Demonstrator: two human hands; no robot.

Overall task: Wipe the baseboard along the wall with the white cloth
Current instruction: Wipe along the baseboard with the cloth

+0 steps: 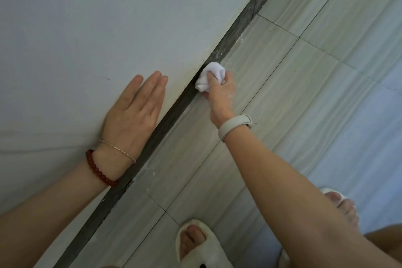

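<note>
1. Our right hand point(219, 91) grips the bunched, soft white cloth point(209, 76) against the narrow dark baseboard point(165, 124).
2. Our left hand point(134, 113) lies flat, fingers straight, on the smooth wall point(87, 28).

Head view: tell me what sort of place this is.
Probably a room in a home, at the foot of a wall: a pale painted wall, a dark baseboard, a tiled floor with grout lines, and house slippers on the person's feet.
</note>
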